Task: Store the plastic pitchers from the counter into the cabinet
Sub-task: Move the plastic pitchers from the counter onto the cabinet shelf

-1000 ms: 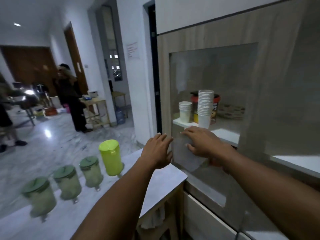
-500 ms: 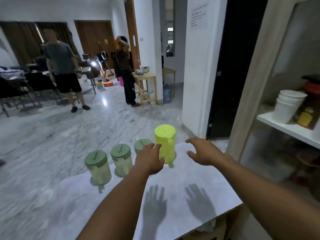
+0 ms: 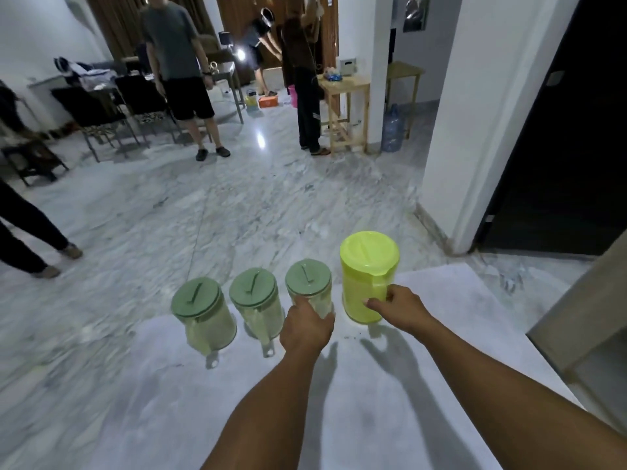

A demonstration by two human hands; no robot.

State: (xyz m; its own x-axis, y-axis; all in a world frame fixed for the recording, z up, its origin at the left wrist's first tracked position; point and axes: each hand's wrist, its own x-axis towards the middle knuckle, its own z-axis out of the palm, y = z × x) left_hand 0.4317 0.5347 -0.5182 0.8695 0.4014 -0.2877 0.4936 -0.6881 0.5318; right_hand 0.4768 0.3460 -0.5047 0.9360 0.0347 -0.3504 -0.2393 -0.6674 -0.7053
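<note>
Now right hand (image 3: 397, 308) grips yellow pitcher (image 3: 368, 276); left hand (image 3: 305, 327) wraps green pitcher (image 3: 310, 288).

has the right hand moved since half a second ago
Yes. The right hand went forward and left across the counter and now closes on the handle of the yellow-green pitcher.

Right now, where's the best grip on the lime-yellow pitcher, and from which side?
Take the lime-yellow pitcher by its handle, which faces the person, coming in from the near side of the counter. It stands upright with its lid on, so a sideways wrap works. The right hand is already there, fingers curling round the handle.
</note>
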